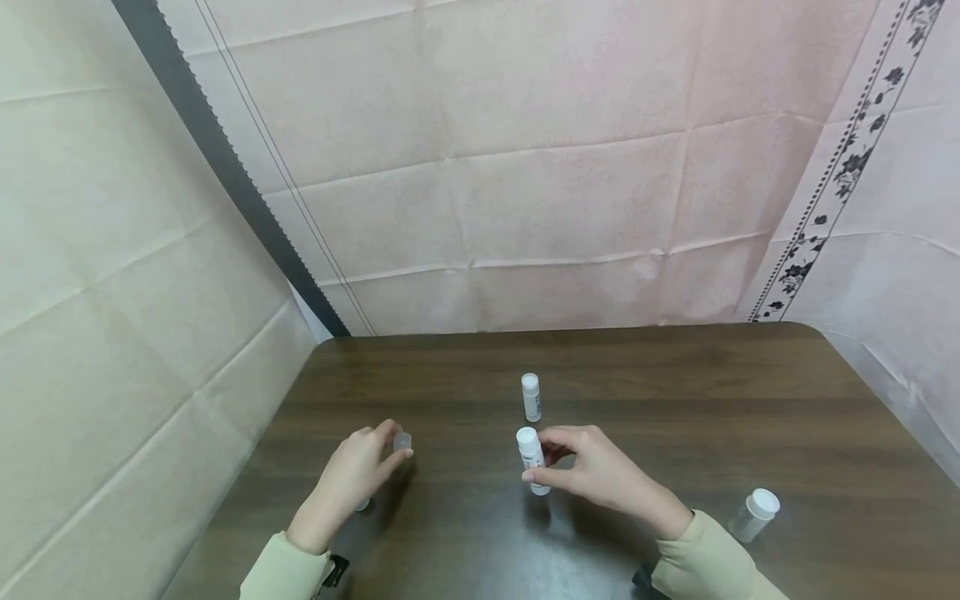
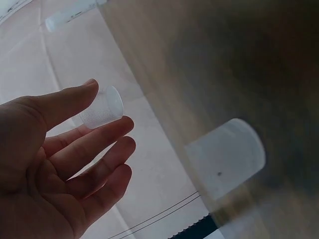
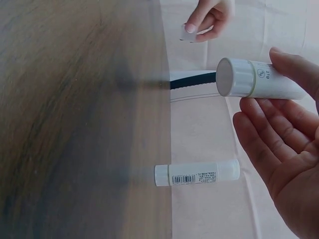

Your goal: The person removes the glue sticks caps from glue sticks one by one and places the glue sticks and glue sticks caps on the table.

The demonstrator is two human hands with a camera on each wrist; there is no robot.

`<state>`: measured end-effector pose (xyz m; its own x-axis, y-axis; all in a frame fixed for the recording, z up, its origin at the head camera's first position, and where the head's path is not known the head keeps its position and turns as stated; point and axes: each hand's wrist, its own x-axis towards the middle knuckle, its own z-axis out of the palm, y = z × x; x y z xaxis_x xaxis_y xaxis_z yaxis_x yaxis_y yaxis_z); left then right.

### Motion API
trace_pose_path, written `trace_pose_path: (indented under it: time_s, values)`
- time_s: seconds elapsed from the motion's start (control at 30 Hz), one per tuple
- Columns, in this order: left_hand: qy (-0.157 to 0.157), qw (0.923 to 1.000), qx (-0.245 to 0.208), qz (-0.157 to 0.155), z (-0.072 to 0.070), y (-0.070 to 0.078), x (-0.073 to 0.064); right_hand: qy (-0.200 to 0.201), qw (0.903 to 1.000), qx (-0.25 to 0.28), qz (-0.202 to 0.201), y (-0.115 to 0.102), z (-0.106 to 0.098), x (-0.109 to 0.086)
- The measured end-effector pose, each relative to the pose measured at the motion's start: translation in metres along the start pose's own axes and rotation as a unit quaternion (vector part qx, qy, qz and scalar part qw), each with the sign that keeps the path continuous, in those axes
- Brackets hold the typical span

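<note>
My left hand (image 1: 352,473) pinches a small translucent ribbed cap (image 2: 103,108) between thumb and fingertips, its other fingers loosely bent. Beside that hand, a frosted cylindrical container (image 2: 227,158) stands on the table; the wrist mostly hides it in the head view. On the right, my right hand (image 1: 596,468) grips a white glue stick (image 1: 531,454) from the side, thumb on one face and fingers on the other. The label on this stick reads 21g in the right wrist view. Just behind it stands a second white glue stick (image 1: 531,398), upright, with a barcode on its label.
A clear jar with a white lid (image 1: 756,512) stands to the right of my right forearm. All of this is on a dark wooden table (image 1: 660,367). Pale cloth (image 1: 555,208) hangs beyond the table's far edge and along both sides.
</note>
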<state>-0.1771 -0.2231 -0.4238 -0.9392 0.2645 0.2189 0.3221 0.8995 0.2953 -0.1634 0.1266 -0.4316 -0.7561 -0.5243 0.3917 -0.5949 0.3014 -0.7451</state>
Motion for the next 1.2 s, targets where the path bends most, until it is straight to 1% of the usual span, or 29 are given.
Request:
trace_pose_path:
  time_s: [0.23, 0.37, 0.53, 0.73, 0.93, 1.2]
  values:
    - [-0.033, 0.9994, -0.008, -0.008, 0.005, -0.002, -0.003, -0.003, 1.0, -0.003, 0.002, -0.001, 0.0, 0.001]
    - [-0.043, 0.999, -0.002, -0.007, 0.009, -0.003, -0.004, -0.003, 1.0, -0.004, 0.001, -0.002, 0.0, 0.002]
    - [-0.058, 0.9983, -0.009, -0.003, 0.012, -0.004, -0.007, -0.006, 1.0, -0.004, 0.004, -0.003, -0.001, 0.003]
    - [-0.073, 0.9973, 0.003, -0.004, 0.015, -0.006, -0.011, -0.01, 0.9999, -0.004, 0.004, -0.002, -0.001, 0.003]
    - [-0.08, 0.9967, -0.01, 0.0, 0.015, -0.008, -0.016, -0.012, 0.9998, -0.007, 0.012, -0.002, 0.0, 0.002]
    - [-0.081, 0.9966, -0.014, -0.01, 0.013, -0.008, -0.017, -0.01, 0.9999, -0.006, 0.0, -0.002, 0.0, 0.001]
